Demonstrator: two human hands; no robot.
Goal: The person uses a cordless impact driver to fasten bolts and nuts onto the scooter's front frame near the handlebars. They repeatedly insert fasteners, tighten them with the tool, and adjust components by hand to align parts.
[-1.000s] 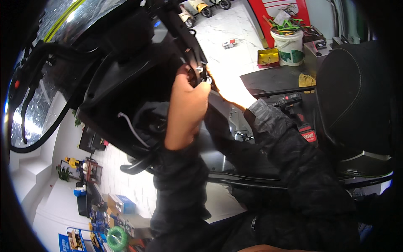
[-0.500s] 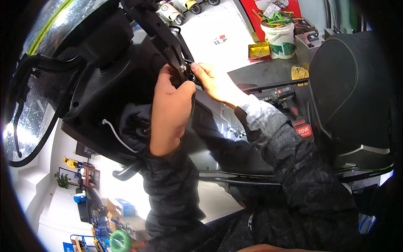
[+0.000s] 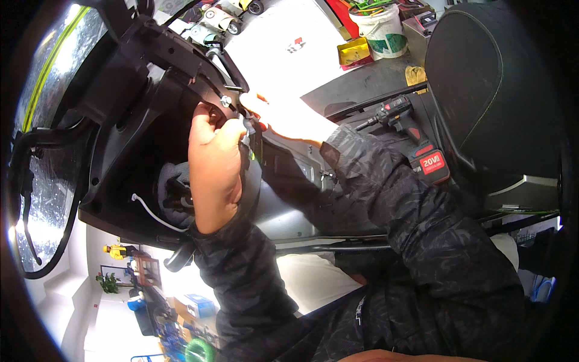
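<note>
A black bracket (image 3: 208, 87) with a shiny round bolt head (image 3: 226, 101) slants down in front of the scooter's dark front panel. Just below the bolt, my left hand (image 3: 214, 166) is closed with fingers curled round the bracket's lower end. On the other side, my right hand (image 3: 292, 117) pinches close to the bolt, its fingertips brightly lit. What lies between those fingertips is too small and glaring to name. A white cable (image 3: 158, 211) hangs out of the front panel, left of my left wrist.
A cordless drill (image 3: 413, 136) lies on the footboard beside the black seat (image 3: 482, 78). Beyond it are a yellow glove (image 3: 416, 75), a yellow box (image 3: 354, 53) and a white bucket (image 3: 383, 33) of tools. The handlebar (image 3: 57, 136) and clear windshield (image 3: 51, 90) stand at left.
My view has shifted, so the drill and seat appear further left, and the front panel lower. Both hands stay at the bracket, close together, with only slight finger movement.
</note>
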